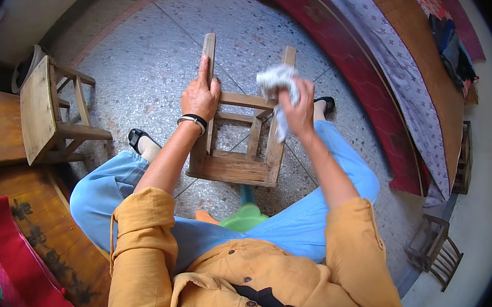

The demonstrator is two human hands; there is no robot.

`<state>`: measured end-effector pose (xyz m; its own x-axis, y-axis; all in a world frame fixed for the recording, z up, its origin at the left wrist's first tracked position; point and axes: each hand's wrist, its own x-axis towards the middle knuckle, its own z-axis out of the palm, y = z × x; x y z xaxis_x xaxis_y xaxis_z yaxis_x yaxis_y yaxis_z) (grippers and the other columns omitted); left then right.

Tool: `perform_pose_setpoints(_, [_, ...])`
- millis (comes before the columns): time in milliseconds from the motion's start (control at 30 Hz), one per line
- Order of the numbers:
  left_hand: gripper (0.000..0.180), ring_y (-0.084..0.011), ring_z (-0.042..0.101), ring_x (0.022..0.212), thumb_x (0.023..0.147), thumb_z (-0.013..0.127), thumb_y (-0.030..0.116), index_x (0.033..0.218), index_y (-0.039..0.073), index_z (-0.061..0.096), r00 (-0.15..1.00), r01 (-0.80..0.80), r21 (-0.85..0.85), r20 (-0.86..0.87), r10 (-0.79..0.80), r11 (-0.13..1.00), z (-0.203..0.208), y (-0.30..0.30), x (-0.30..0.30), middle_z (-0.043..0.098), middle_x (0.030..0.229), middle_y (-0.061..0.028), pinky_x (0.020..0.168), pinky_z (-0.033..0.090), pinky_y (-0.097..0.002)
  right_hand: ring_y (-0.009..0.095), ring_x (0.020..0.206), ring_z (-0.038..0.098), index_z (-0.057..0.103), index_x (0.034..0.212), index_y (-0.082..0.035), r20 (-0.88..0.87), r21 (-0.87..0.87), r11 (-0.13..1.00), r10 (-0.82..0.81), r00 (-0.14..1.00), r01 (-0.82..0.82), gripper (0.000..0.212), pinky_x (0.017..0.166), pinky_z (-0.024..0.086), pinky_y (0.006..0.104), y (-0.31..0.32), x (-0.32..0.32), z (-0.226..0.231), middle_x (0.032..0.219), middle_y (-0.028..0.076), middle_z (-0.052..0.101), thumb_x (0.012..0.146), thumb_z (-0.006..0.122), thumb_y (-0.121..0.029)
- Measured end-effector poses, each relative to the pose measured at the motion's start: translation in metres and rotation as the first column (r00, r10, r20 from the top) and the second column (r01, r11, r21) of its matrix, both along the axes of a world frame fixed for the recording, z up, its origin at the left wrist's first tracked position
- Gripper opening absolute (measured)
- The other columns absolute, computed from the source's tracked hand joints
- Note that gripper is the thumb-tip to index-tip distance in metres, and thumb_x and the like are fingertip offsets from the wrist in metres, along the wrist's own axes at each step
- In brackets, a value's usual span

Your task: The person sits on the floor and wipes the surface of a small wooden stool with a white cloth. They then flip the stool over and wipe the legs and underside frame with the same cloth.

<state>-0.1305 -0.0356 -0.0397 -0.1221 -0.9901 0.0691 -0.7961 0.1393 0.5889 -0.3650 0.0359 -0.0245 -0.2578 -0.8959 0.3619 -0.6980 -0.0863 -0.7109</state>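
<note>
Wood, bare and worn, made up the stool (232, 167), which was tipped between the person's knees with two long legs pointing away over the speckled floor (136, 75) and its broad board nearest the body. The left hand (199, 100) was wrapped round the left leg (209, 48), forefinger laid along it. The right hand (298, 109) clutched a pale rag (277, 79), bunched over the right leg (289, 57), whose tip showed past the cloth; how hard it pressed could not be told.

The step looked like wiping, and doing it well called for a steady left hold, since a tipped stool could probably twist under each rub. Long strokes along the grain seemed wiser than scrubbing across it, with the rag folded round the leg to reach more than one face. The joint where the crossbar (246, 100) met the leg likely deserved a fingertip pushed through the cloth, as dirt would gather there. Loose rag ends hung below the fist; tucking them in would have kept them from snagging.
</note>
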Motion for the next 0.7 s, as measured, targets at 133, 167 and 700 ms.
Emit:
perform_pose_setpoints(133, [0.067, -0.0419, 0.063, 0.078, 0.09, 0.047, 0.033, 0.149, 0.025, 0.016, 1.0, -0.009, 0.008, 0.001, 0.009, 1.0, 0.003, 0.0, -0.004, 0.064, 0.09, -0.0255, 0.07, 0.05, -0.0508, 0.034, 0.105, 0.052, 0.06, 0.11, -0.002, -0.03, -0.013, 0.994, -0.108, 0.994, 0.108, 0.041, 0.092, 0.042, 0.0409, -0.065, -0.017, 0.008, 0.114, 0.019, 0.049, 0.077, 0.065, -0.025])
perform_pose_setpoints(167, [0.067, -0.042, 0.063, 0.078, 0.09, 0.046, 0.033, 0.149, 0.025, 0.016, 1.0, -0.002, 0.003, -0.017, 0.002, 1.0, 0.004, -0.001, -0.004, 0.064, 0.09, -0.0257, 0.071, 0.05, -0.0509, 0.034, 0.107, 0.051, 0.06, 0.11, -0.003, -0.035, -0.031, 0.996, -0.082, 0.996, 0.081, 0.04, 0.093, 0.042, 0.0409, -0.061, -0.017, 0.009, 0.116, 0.018, 0.049, 0.077, 0.065, -0.024])
perform_pose_setpoints(700, [0.067, -0.0407, 0.064, 0.077, 0.09, 0.047, 0.031, 0.149, 0.026, 0.016, 1.0, -0.009, 0.013, -0.025, 0.01, 1.0, -0.002, 0.001, 0.002, 0.064, 0.088, -0.0242, 0.069, 0.051, -0.0502, 0.037, 0.113, 0.046, 0.055, 0.11, -0.002, 0.044, 0.053, 0.995, 0.087, 0.995, -0.089, 0.04, 0.098, 0.037, 0.0445, 0.105, 0.038, -0.001, 0.119, 0.02, 0.044, 0.072, 0.065, -0.009])
